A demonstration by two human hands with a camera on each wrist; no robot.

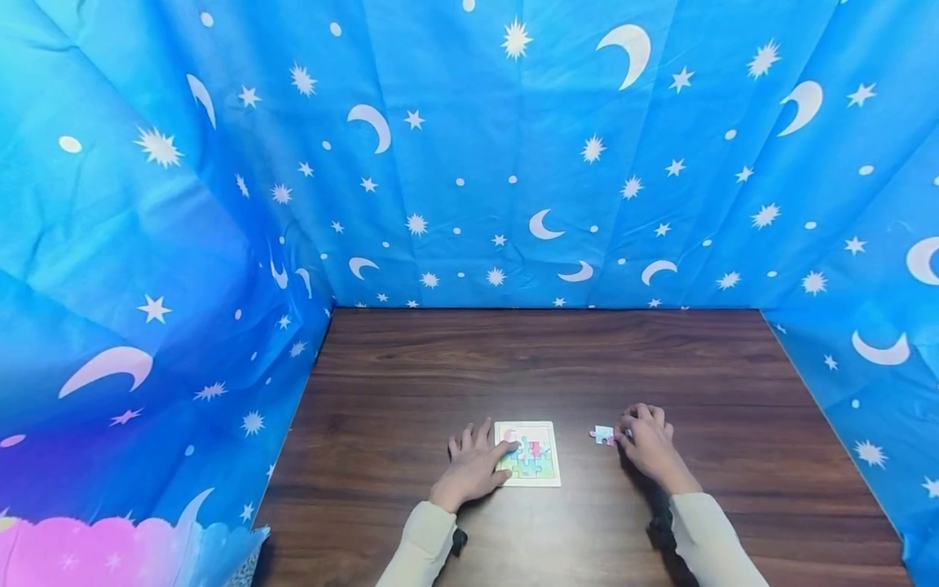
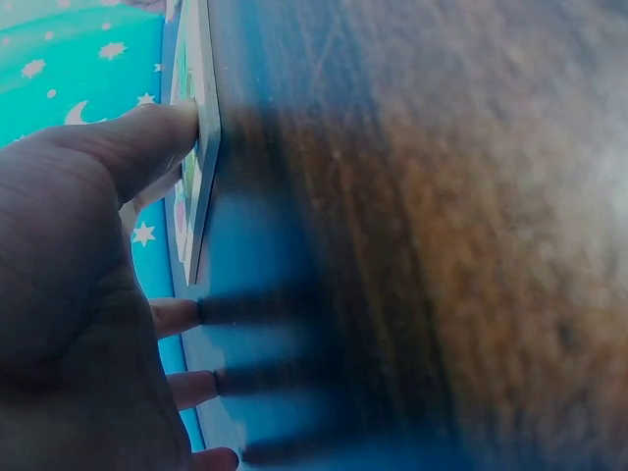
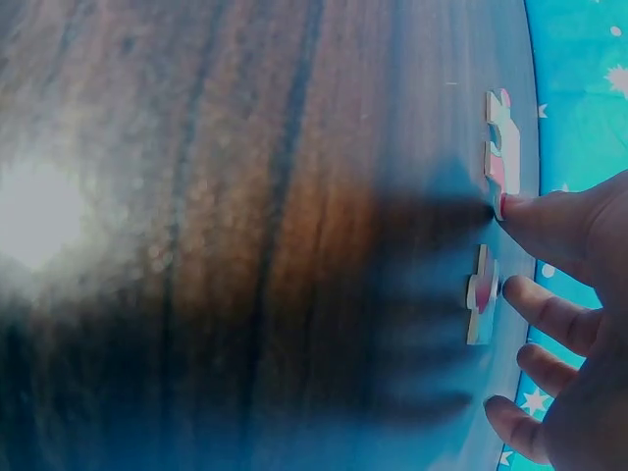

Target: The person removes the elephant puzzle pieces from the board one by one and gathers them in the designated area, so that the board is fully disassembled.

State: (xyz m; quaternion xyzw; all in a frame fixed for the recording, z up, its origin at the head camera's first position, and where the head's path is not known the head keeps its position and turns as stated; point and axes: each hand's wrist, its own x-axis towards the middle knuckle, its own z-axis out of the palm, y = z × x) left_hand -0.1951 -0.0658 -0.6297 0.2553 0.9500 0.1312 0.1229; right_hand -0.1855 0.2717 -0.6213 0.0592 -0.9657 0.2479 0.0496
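A small jigsaw puzzle in a pale tray (image 1: 556,477) lies on the table, with colourful pieces inside its frame. My left hand (image 1: 469,473) rests at the tray's left side, fingers spread. Its thumb (image 2: 162,137) presses on the tray near the edge, and its other fingertips come down on the tabletop. To the right of the tray, my right hand (image 1: 651,447) reaches over loose puzzle pieces (image 1: 604,435). The right thumb touches the end of a joined light-coloured piece (image 3: 505,147). Another loose piece (image 3: 482,294) lies beneath the right fingers, which are loosely bent.
The dark wood-grain table (image 1: 411,359) is bordered at the back and sides by blue cloth (image 1: 469,163) printed with moons and stars. A pink and blue scalloped fabric edge (image 1: 110,550) shows at the lower left.
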